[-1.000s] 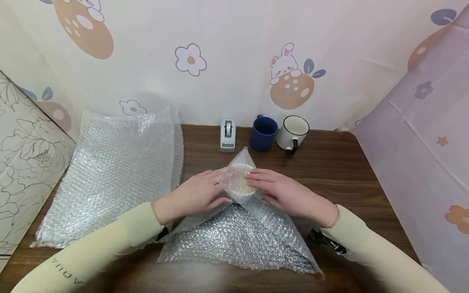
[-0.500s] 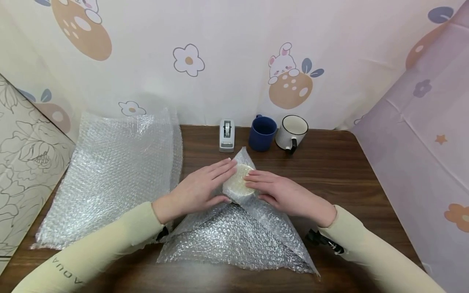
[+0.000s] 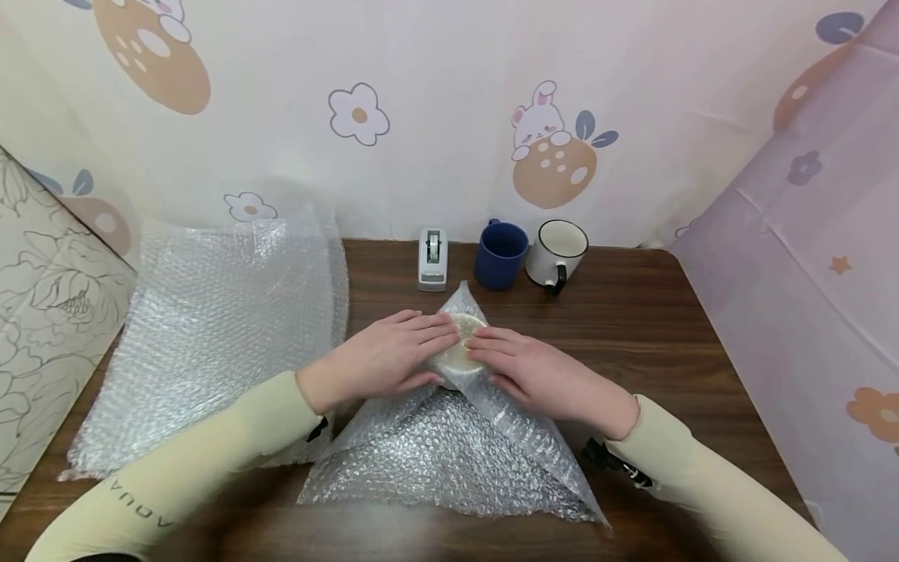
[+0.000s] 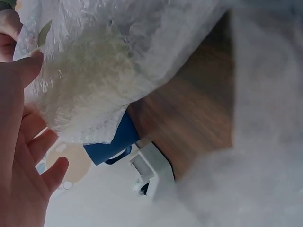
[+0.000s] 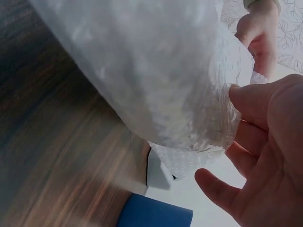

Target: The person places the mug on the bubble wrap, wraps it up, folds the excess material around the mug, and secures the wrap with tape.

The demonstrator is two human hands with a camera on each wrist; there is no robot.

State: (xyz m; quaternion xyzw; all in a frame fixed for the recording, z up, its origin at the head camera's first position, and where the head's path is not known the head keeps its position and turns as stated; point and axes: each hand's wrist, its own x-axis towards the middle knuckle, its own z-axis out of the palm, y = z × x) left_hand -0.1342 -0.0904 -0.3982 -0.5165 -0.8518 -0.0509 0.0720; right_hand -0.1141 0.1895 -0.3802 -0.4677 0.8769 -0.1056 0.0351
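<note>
The fingers (image 3: 430, 332) of the left hand (image 3: 379, 355) and right hand (image 3: 548, 371) lie nearly straight over the top of one pale round thing (image 3: 460, 355), touching its covering without curling round it; it stands mid-desk, inside the far end of one sheet of bubble wrap (image 3: 449, 460). The step in hand looks like pressing the wrap close about it (it could be a cup, though the film blurs it). The next move probably calls for one hand to keep the folds down while the other lifts the loose near flap. Outward from there, I count one tape dispenser (image 3: 432, 261), one blue mug (image 3: 500, 256) and one white mug (image 3: 557, 254) along the back of the desk (image 3: 632, 312), plus spare wrap (image 3: 225, 320) on the left, its layers too overlapped to count.
</note>
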